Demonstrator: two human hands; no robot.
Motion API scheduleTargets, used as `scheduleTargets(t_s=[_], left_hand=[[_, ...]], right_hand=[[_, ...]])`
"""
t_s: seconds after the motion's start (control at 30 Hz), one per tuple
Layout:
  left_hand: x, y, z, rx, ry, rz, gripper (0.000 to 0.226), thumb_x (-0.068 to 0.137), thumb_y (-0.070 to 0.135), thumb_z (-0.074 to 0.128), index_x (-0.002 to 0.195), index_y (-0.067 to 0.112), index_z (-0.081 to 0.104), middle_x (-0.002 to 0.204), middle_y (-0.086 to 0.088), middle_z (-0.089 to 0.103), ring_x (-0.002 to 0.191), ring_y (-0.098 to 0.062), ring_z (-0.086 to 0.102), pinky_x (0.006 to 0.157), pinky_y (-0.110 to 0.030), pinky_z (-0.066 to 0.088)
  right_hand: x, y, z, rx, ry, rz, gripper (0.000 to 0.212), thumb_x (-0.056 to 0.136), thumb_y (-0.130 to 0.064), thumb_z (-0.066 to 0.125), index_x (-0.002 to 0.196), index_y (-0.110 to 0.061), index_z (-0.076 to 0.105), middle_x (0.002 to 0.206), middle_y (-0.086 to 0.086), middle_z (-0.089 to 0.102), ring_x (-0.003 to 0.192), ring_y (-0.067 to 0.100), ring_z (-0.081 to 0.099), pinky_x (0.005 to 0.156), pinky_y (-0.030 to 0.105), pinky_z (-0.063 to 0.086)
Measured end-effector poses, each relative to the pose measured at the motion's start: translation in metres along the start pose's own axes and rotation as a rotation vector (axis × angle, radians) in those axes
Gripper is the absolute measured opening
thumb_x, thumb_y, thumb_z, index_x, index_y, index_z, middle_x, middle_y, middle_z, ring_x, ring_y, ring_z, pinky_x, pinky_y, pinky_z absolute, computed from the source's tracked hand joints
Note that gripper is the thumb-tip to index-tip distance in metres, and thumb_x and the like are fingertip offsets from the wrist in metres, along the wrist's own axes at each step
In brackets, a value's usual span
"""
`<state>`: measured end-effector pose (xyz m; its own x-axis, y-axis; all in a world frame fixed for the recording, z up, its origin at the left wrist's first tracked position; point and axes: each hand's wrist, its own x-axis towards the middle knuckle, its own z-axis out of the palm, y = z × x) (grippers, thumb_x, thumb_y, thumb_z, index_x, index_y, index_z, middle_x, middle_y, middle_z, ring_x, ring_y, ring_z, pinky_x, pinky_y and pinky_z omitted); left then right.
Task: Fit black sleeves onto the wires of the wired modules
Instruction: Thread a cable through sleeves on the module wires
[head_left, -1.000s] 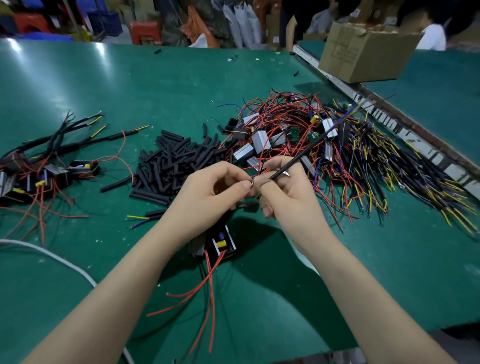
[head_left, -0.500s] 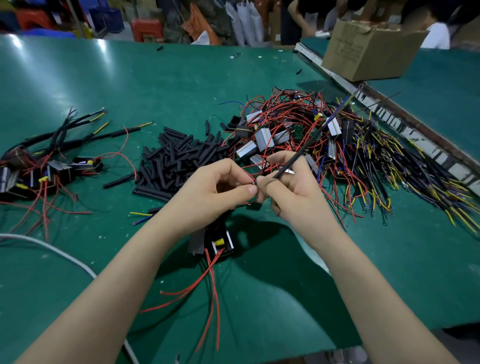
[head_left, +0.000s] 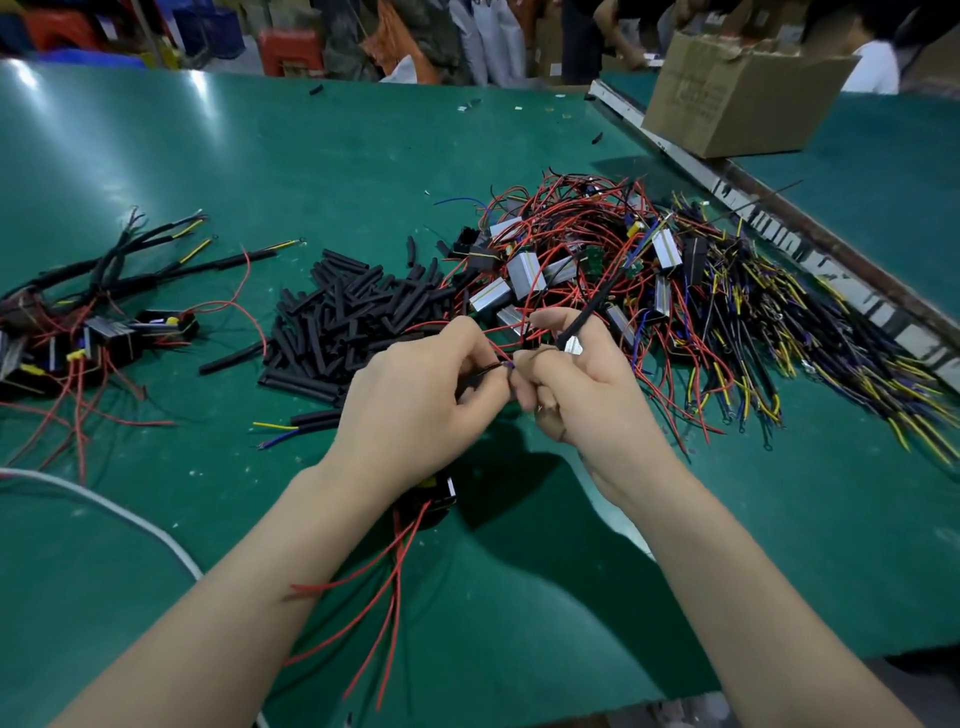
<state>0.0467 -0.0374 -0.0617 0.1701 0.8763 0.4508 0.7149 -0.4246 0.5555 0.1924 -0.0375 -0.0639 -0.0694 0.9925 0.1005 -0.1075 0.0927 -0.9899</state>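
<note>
Two bare hands meet above a green surface (head_left: 218, 166). The left hand (head_left: 415, 395) pinches thin wire ends; the right hand (head_left: 587, 384) grips a long black sleeve (head_left: 597, 306). A black module (head_left: 436, 499) trailing red wires lies beneath the left wrist.

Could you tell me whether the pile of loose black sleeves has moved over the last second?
No. The sleeve pile still lies against the left edge of the wired-module heap, as before.
</note>
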Motion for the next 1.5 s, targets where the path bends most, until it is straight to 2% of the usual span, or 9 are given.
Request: scheduleTargets(t_s=[0.13,0.27,0.57,0.73,0.83,1.07,1.27,1.37,1.5], left_hand=[[0.005,-0.003,0.001,-0.173,-0.094,-0.099,0.012,0.079,0.035,0.060,0.069,0.031,0.055,0.060,0.009,0.056,0.059,-0.007,0.049,0.063,-0.024,0.043],[0.008,-0.005,-0.002,-0.286,-0.151,-0.179,0.016,0.079,0.026,0.068,0.064,0.025,0.064,0.052,0.010,0.054,0.050,0.000,0.043,0.050,-0.012,0.034],[0.012,-0.005,-0.011,-0.682,-0.318,-0.254,0.012,0.089,0.004,0.060,0.090,0.008,0.071,0.058,0.007,0.064,0.055,0.002,0.054,0.058,-0.009,0.042],[0.010,-0.006,-0.010,-0.427,-0.227,-0.025,0.014,0.087,0.008,0.064,0.096,0.015,0.074,0.084,0.001,0.071,0.078,-0.007,0.063,0.076,-0.021,0.049],[0.009,-0.006,-0.007,-0.249,-0.123,0.177,0.018,0.085,0.007,0.064,0.099,0.014,0.075,0.081,0.000,0.065,0.077,-0.008,0.058,0.075,-0.025,0.046],[0.005,-0.001,0.000,-0.198,0.107,0.324,0.018,0.084,0.004,0.064,0.098,0.009,0.074,0.078,-0.004,0.066,0.071,-0.014,0.061,0.068,-0.029,0.050],[0.005,-0.011,0.003,-0.055,0.151,0.505,0.018,0.087,0.002,0.061,0.100,0.006,0.073,0.082,-0.006,0.065,0.072,-0.023,0.063,0.066,-0.033,0.053],[0.008,-0.010,0.000,-0.148,0.058,0.389,0.018,0.087,0.011,0.063,0.101,0.015,0.074,0.084,-0.003,0.067,0.076,-0.017,0.064,0.068,-0.034,0.052],[0.009,-0.007,-0.003,-0.579,-0.076,-0.047,0.014,0.084,0.030,0.061,0.090,0.025,0.073,0.076,0.002,0.072,0.071,-0.009,0.064,0.071,-0.033,0.053]], right_hand=[[-0.001,0.004,0.001,-0.072,-0.007,-0.094,0.031,0.080,-0.005,0.049,0.103,-0.025,0.044,0.050,-0.005,0.052,0.044,0.003,0.042,0.042,0.010,0.031],[0.000,0.010,0.000,-0.143,-0.021,-0.166,0.031,0.080,-0.015,0.051,0.105,-0.032,0.044,0.056,-0.006,0.055,0.054,0.009,0.048,0.052,0.017,0.038],[-0.002,0.010,-0.004,-0.340,0.015,-0.263,0.033,0.085,-0.019,0.051,0.109,-0.039,0.040,0.062,-0.011,0.059,0.058,0.016,0.050,0.059,0.043,0.042],[-0.003,0.006,-0.004,-0.231,0.029,-0.178,0.036,0.079,-0.013,0.048,0.109,-0.033,0.041,0.052,-0.008,0.055,0.049,0.008,0.046,0.053,0.021,0.039],[-0.004,0.002,0.000,-0.141,0.042,-0.068,0.037,0.079,-0.009,0.046,0.110,-0.029,0.043,0.050,-0.005,0.052,0.045,0.005,0.042,0.044,0.013,0.033],[0.003,-0.009,-0.002,0.500,0.007,0.323,0.017,0.092,-0.003,0.037,0.098,-0.017,0.045,0.046,-0.007,0.041,0.026,0.002,0.018,0.029,0.012,0.013],[0.002,-0.011,-0.001,0.414,0.040,0.312,0.020,0.090,0.001,0.036,0.099,-0.016,0.045,0.047,-0.005,0.041,0.027,0.003,0.018,0.032,0.011,0.012],[0.000,-0.012,0.000,0.258,0.079,0.199,0.025,0.090,0.002,0.038,0.106,-0.016,0.044,0.047,-0.004,0.044,0.031,0.004,0.023,0.031,0.013,0.017],[-0.004,-0.013,0.002,0.098,0.068,0.062,0.031,0.092,0.004,0.039,0.115,-0.017,0.041,0.046,-0.007,0.047,0.038,0.002,0.034,0.033,0.013,0.023]])
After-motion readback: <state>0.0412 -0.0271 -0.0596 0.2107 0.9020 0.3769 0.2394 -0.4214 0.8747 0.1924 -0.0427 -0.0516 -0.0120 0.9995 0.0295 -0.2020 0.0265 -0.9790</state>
